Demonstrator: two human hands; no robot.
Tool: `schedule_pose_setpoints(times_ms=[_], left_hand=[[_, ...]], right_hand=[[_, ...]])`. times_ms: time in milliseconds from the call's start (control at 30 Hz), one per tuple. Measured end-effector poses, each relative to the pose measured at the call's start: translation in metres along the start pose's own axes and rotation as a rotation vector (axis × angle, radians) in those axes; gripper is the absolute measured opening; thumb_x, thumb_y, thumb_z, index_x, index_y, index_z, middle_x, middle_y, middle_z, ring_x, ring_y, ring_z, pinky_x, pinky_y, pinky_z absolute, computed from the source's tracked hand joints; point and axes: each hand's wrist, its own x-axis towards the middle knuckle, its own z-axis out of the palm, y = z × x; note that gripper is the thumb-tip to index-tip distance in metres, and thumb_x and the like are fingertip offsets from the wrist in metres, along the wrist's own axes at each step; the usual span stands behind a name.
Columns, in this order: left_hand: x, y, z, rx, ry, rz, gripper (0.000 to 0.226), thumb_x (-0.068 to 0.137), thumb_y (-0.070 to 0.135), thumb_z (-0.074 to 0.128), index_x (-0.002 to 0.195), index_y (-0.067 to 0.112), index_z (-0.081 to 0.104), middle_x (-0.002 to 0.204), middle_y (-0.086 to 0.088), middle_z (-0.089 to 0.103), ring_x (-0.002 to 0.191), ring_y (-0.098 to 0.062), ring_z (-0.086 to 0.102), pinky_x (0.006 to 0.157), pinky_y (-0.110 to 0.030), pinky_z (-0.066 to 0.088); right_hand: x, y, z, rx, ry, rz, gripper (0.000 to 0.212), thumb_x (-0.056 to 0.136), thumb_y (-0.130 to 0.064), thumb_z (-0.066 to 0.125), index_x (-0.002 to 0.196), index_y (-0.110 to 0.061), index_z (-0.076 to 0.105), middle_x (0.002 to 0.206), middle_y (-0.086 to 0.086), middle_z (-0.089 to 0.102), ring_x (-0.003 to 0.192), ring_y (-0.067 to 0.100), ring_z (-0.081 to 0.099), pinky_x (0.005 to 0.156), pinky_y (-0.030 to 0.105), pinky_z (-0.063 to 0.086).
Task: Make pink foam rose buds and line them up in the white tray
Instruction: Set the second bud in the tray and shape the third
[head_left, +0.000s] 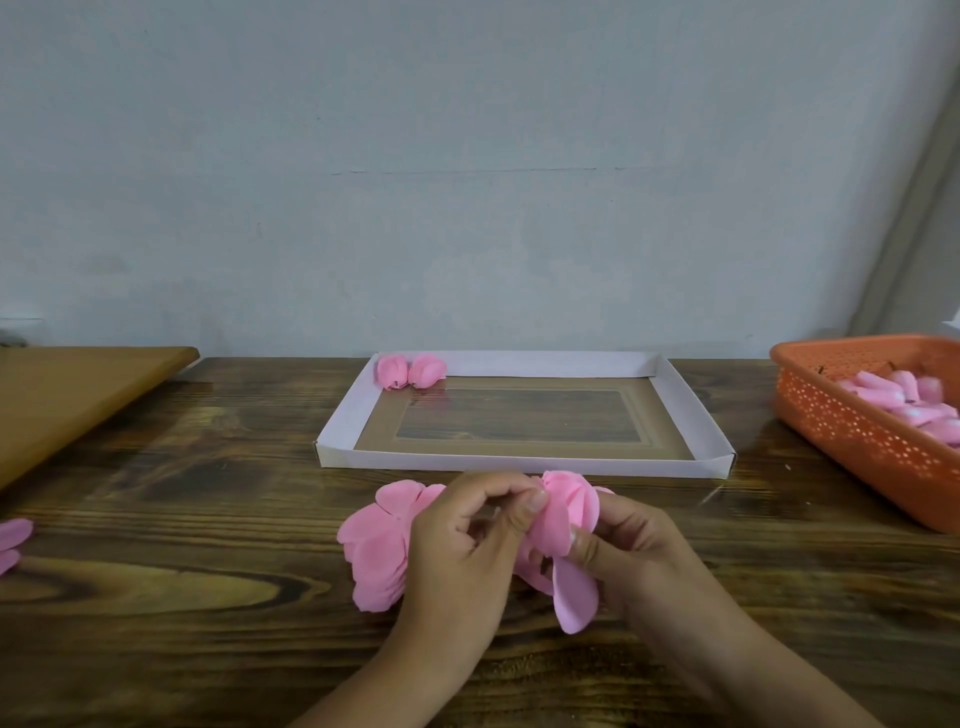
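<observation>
My left hand (467, 540) is curling its fingers and pinching the pink foam petals of a half-formed rose bud (563, 525) just in front of the tray, while my right hand (623, 545) is gripping the same bud from the other side, its thumb pressing on a petal. Going from the left, a brown wooden board (78, 395) is lying at the edge of the dark wooden table (208, 545), and a few loose pink petals (13, 540) are sitting near my side. A stack of flat pink foam petals (374, 556) is resting just behind my left hand. The shallow white cardboard tray (343, 410) is holding two finished pink rose buds (410, 371) side by side in its far left corner. An orange perforated plastic basket (852, 431) with pink foam pieces (904, 400) is standing at the right.
</observation>
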Motion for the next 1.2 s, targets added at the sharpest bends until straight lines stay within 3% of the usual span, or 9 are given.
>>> schedule_pose_setpoints(times_ms=[100, 200, 367, 467, 667, 967, 1033, 1100, 1200], left_hand=[[0.001, 0.0, 0.001, -0.037, -0.001, -0.041, 0.015, 0.083, 0.043, 0.068, 0.091, 0.034, 0.077, 0.081, 0.006, 0.076, 0.071, -0.013, 0.072, 0.061, -0.024, 0.058], [0.002, -0.002, 0.0, 0.016, 0.022, 0.004, 0.016, 0.081, 0.046, 0.068, 0.085, 0.035, 0.078, 0.085, 0.009, 0.075, 0.082, -0.012, 0.072, 0.067, -0.018, 0.056], [0.001, -0.002, 0.002, -0.03, -0.009, -0.069, 0.016, 0.079, 0.045, 0.065, 0.088, 0.038, 0.077, 0.082, 0.01, 0.075, 0.074, -0.008, 0.071, 0.063, -0.021, 0.057], [0.001, -0.001, 0.002, -0.032, -0.011, -0.064, 0.012, 0.08, 0.04, 0.067, 0.087, 0.042, 0.077, 0.08, 0.011, 0.076, 0.074, -0.007, 0.071, 0.064, -0.02, 0.057], [-0.001, -0.004, 0.001, 0.001, 0.034, -0.091, 0.015, 0.075, 0.047, 0.073, 0.087, 0.039, 0.075, 0.077, 0.006, 0.074, 0.072, -0.018, 0.072, 0.061, -0.034, 0.062], [-0.003, 0.003, 0.001, 0.132, -0.086, -0.049, 0.021, 0.091, 0.044, 0.059, 0.099, 0.037, 0.077, 0.09, 0.021, 0.076, 0.088, -0.002, 0.072, 0.072, -0.011, 0.055], [-0.005, 0.002, 0.003, 0.165, -0.134, -0.033, 0.019, 0.097, 0.026, 0.065, 0.105, 0.039, 0.075, 0.099, 0.025, 0.075, 0.097, 0.002, 0.07, 0.076, -0.009, 0.054], [-0.007, 0.0, 0.003, 0.199, -0.163, -0.021, 0.035, 0.094, 0.009, 0.07, 0.11, 0.04, 0.072, 0.109, 0.026, 0.071, 0.104, 0.002, 0.068, 0.083, -0.012, 0.055], [-0.007, -0.001, 0.004, 0.244, -0.151, 0.012, 0.046, 0.09, 0.006, 0.074, 0.113, 0.045, 0.067, 0.115, 0.028, 0.067, 0.108, 0.003, 0.066, 0.086, -0.012, 0.055]], right_hand=[[0.0, 0.001, -0.001, -0.035, 0.004, -0.007, 0.024, 0.092, -0.015, 0.066, 0.113, -0.015, 0.076, 0.115, 0.017, 0.073, 0.114, 0.046, 0.062, 0.098, 0.062, 0.051], [0.002, 0.003, 0.0, -0.073, 0.015, -0.021, 0.022, 0.09, -0.017, 0.068, 0.11, -0.014, 0.077, 0.109, 0.011, 0.075, 0.108, 0.04, 0.066, 0.096, 0.058, 0.054], [0.001, 0.006, -0.003, -0.118, -0.005, -0.013, 0.024, 0.088, -0.022, 0.071, 0.112, -0.022, 0.077, 0.107, 0.003, 0.076, 0.097, 0.019, 0.071, 0.081, 0.034, 0.06], [0.001, 0.007, -0.005, -0.117, -0.004, -0.007, 0.024, 0.091, -0.017, 0.066, 0.113, -0.019, 0.077, 0.109, 0.005, 0.075, 0.101, 0.026, 0.07, 0.088, 0.044, 0.06], [0.001, 0.01, -0.004, -0.074, -0.036, -0.046, 0.023, 0.097, -0.009, 0.062, 0.116, -0.005, 0.073, 0.117, 0.016, 0.07, 0.116, 0.044, 0.062, 0.101, 0.064, 0.048], [0.003, 0.004, -0.007, -0.058, 0.067, -0.041, 0.022, 0.09, -0.024, 0.068, 0.11, -0.02, 0.077, 0.111, 0.012, 0.075, 0.104, 0.035, 0.071, 0.089, 0.057, 0.058], [0.003, 0.001, -0.008, -0.071, 0.096, -0.062, 0.024, 0.086, -0.03, 0.069, 0.106, -0.024, 0.079, 0.107, 0.01, 0.077, 0.102, 0.033, 0.072, 0.085, 0.051, 0.061], [0.003, -0.001, -0.008, -0.068, 0.1, -0.099, 0.024, 0.085, -0.029, 0.069, 0.106, -0.024, 0.079, 0.105, 0.011, 0.077, 0.1, 0.031, 0.073, 0.08, 0.038, 0.062], [0.002, -0.001, -0.006, -0.064, 0.075, -0.14, 0.023, 0.089, -0.022, 0.067, 0.109, -0.021, 0.078, 0.104, 0.011, 0.077, 0.096, 0.026, 0.075, 0.076, 0.026, 0.059]])
